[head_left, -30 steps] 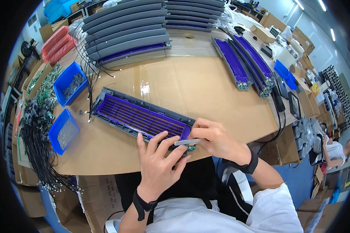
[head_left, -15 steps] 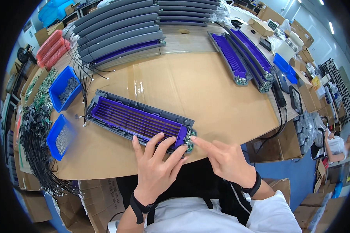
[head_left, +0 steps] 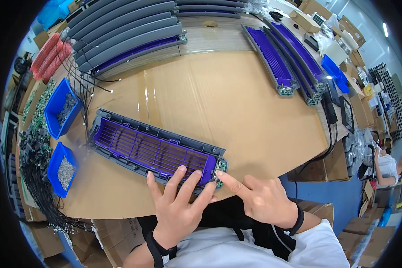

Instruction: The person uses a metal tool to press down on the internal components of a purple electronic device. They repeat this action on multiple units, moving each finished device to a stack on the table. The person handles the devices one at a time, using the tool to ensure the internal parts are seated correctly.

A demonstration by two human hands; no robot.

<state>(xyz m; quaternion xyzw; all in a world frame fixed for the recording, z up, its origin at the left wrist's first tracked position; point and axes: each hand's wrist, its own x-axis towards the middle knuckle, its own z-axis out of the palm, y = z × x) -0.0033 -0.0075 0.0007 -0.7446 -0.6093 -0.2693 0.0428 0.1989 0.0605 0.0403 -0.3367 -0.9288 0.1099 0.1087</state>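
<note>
A long grey plastic housing with a purple slatted grille (head_left: 154, 145) lies slantwise on the cardboard-covered table in front of me. At its right end sits a small green circuit board (head_left: 221, 167). My left hand (head_left: 179, 210) rests on the near edge of the housing by that end, fingers spread over the rim and the grille. With its index finger stretched out, my right hand (head_left: 263, 196) touches the circuit board; its other fingers are curled, and nothing shows in them.
Two blue bins (head_left: 62, 172) of small parts stand at the left beside bundled black cables (head_left: 35, 178). Grey housings (head_left: 125, 33) are lined up at the back left. More purple-grilled housings (head_left: 272, 60) lie at the back right. Another person (head_left: 384, 165) is at the far right.
The whole view has shifted a little. Both hands stay at the board end of the housing, and the right index finger remains on the circuit board.
</note>
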